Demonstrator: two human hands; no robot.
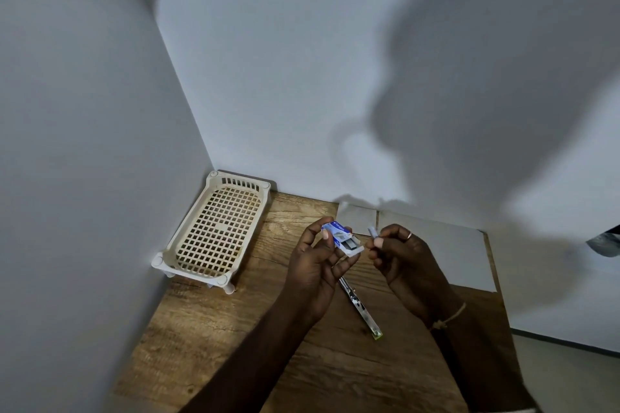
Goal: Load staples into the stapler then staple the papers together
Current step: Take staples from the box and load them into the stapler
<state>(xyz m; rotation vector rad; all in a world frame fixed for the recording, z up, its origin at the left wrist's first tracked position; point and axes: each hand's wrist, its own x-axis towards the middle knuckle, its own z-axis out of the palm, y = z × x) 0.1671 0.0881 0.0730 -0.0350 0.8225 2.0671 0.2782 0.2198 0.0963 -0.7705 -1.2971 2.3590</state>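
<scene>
Head view, left hand [310, 265]: gripping the small blue staple box [342, 238], its tray sliding open above the table [214, 329].
Right hand [406, 255]: pinching 1 staple strip [372, 232] between thumb and fingertips, just beside the box.
Stapler [360, 307]: lying opened out on the table, below both hands.
Papers [446, 245]: lying flat against the wall.
Basket [214, 228]: sitting in the corner.

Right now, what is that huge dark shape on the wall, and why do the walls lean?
Head view: the dark shape is the person's shadow, cast from a light behind; it also dims the papers. The wide-angle lens bends the wall corner.
</scene>
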